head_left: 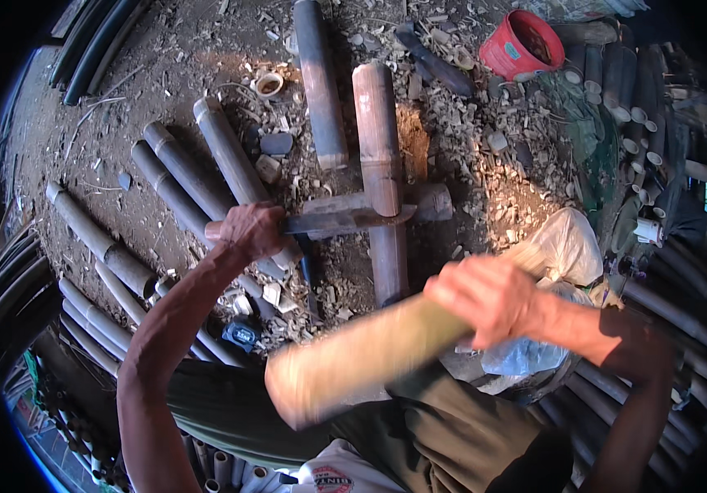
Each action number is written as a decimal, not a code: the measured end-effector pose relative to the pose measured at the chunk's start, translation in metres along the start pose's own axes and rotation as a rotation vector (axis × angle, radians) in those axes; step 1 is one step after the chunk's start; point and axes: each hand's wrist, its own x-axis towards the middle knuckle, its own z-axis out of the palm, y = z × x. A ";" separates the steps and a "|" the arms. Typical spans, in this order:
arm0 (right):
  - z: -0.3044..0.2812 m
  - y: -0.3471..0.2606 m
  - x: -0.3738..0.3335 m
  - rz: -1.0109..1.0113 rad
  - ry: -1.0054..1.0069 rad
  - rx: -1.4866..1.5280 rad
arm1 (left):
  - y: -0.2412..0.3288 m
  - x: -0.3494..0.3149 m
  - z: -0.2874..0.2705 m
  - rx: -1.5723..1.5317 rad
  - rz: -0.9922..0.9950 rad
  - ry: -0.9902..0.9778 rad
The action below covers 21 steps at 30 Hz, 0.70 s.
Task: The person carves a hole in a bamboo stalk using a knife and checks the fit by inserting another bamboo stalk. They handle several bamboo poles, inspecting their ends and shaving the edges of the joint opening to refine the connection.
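Left hand: our left hand [251, 230] was in the middle left of the frame, shut tight around the handle of a big knife [345, 219].
Right hand: our right hand [489, 297] was in the lower right of the middle, shut tight around a pale bamboo club [353, 357]. The club looked blurry.
Knife: its long dark blade lay flat across a brown bamboo pole [382, 164] and touched it. The blade pointed to the right.
Brown pole: it ran up and down in the middle of the frame, on top of a short log [431, 200] that lay sideways.
Other poles: we saw a dark pole [319, 82] just left of the brown one, and more grey poles [173, 185] spread out in the left part.
Ground: the dirt floor [165, 74] was full of little wood chips [468, 140].
Bucket: a red bucket [522, 45] stood at the upper right.
Bag: a white plastic bag [563, 246] lay at the right, near our right hand.
Small thing: a dark tape measure [243, 334] sat low, by our left arm.
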 end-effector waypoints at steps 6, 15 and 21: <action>0.005 0.078 -0.035 0.207 -0.041 -0.238 | 0.015 0.003 0.000 0.003 0.021 -0.020; 0.027 -0.030 -0.060 0.258 0.027 0.277 | 0.015 -0.018 0.034 0.003 0.110 0.673; 0.012 -0.049 -0.108 0.932 -0.038 0.767 | -0.016 0.005 -0.019 -0.506 -0.217 0.160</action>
